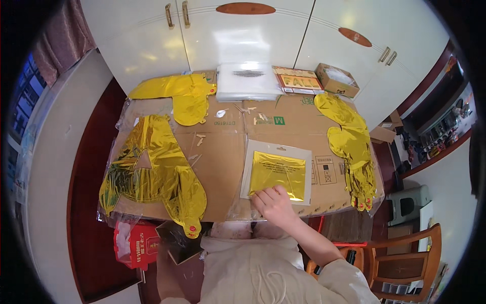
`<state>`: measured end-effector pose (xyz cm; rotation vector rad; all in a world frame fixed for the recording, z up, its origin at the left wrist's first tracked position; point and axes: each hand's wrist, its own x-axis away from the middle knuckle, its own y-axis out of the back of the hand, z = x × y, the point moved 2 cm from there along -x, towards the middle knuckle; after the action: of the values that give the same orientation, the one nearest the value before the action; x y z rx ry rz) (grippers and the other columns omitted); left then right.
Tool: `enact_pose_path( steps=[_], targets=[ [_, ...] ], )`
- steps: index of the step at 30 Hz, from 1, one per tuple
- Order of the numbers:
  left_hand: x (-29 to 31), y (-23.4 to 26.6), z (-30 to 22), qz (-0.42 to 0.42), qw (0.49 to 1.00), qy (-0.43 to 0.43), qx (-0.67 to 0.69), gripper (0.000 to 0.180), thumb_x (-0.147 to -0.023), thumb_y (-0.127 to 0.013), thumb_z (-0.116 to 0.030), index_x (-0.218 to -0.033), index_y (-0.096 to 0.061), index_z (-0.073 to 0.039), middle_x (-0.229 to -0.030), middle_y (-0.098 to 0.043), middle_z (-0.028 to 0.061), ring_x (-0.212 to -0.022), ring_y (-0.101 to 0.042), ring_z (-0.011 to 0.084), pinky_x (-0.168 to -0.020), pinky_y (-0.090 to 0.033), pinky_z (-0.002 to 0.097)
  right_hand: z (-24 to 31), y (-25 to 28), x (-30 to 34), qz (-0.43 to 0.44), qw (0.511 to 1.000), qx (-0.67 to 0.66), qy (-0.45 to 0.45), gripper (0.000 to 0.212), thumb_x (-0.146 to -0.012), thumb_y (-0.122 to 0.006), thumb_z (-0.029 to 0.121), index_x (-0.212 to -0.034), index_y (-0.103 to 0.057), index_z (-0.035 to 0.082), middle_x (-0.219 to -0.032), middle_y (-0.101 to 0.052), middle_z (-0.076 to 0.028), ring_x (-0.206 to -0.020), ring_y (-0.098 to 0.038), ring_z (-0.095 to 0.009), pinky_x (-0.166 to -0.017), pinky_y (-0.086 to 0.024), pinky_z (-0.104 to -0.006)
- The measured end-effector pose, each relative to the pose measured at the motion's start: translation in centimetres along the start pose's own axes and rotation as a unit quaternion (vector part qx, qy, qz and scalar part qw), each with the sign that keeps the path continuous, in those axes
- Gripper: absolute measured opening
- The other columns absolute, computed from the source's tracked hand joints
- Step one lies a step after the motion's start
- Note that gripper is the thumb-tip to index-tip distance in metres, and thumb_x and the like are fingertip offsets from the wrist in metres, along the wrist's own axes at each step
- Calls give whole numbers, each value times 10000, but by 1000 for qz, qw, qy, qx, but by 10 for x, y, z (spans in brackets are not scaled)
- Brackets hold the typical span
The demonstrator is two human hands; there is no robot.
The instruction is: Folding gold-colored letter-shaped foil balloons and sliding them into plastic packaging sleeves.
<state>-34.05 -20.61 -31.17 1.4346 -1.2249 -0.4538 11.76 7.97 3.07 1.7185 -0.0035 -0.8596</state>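
Observation:
My right hand (276, 205) is closed at the lower edge of a folded gold foil balloon (278, 175), its fingertips hidden under the knuckles. The foil lies on a flat white packet (246, 175) with a hang hole at its top. Below the table's left side, my left forearm (169, 276) hangs in shadow beside a dark open box (179, 245); the left hand's fingers cannot be made out. A flat A-shaped gold foil balloon (152, 172) lies at the table's left, with another foil balloon (190, 96) behind it. A third foil balloon (349, 139) lies along the right edge.
Flattened cardboard (217, 147) covers the table. At the back are a stack of clear plastic bags (248, 88), a printed flat box (298, 79) and a small carton (338, 78). Small beige pieces (200, 139) lie scattered. A red bag (136, 245) and a wooden chair (405, 263) stand below.

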Motion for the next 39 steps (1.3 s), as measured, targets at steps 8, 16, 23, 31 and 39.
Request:
enact_pose_path(
  steps=[8, 16, 23, 31, 39],
  targets=[
    [12, 46, -24, -157, 986, 10, -50, 299, -887, -544, -301, -1083, -677, -118, -1089, -688, 141, -930, -671, 393, -838, -532, 499, 1, 19, 8, -2, 997, -44, -57, 272, -750, -737, 259, -970, -695, 105, -981, -678, -13, -893, -618, -167, -772, -431, -322],
    [116, 247, -292, 127, 966, -182, 132, 296, -858, -653, -190, -1128, -655, -69, -1034, -686, 161, -942, -652, 350, -797, -526, 420, -32, 78, 78, 162, 978, -44, -121, 596, -774, -720, 421, -1275, -580, 132, -1309, -562, -80, -1232, -516, -271, -1055, -369, -463],
    [72, 267, -432, -168, 829, -525, -89, 386, -767, -710, -152, -1145, -650, -104, -1278, -584, 51, -1203, -538, 249, -952, -452, 414, -41, 65, 110, 123, 988, 24, -94, 407, -810, -679, 293, -1210, -650, 222, -1346, -550, 2, -1267, -481, -217, -1084, -347, -458],
    [58, 223, -438, -202, 773, -596, -74, 258, -776, -647, -132, -1031, -684, -121, -1215, -623, 40, -1168, -576, 203, -973, -444, 378, -45, 67, 134, 83, 992, -8, -99, 364, -769, -726, 229, -1129, -694, 264, -1261, -585, 12, -1163, -514, -217, -1002, -398, -451],
    [53, 223, -450, -211, 787, -580, -6, 167, -756, -675, -64, -915, -649, -107, -1123, -685, 49, -1053, -650, 192, -902, -461, 374, -57, 81, 128, 109, 976, -109, -152, 369, -786, -709, 209, -1135, -645, 108, -1195, -599, -51, -1097, -574, -236, -973, -455, -409]
  ],
)
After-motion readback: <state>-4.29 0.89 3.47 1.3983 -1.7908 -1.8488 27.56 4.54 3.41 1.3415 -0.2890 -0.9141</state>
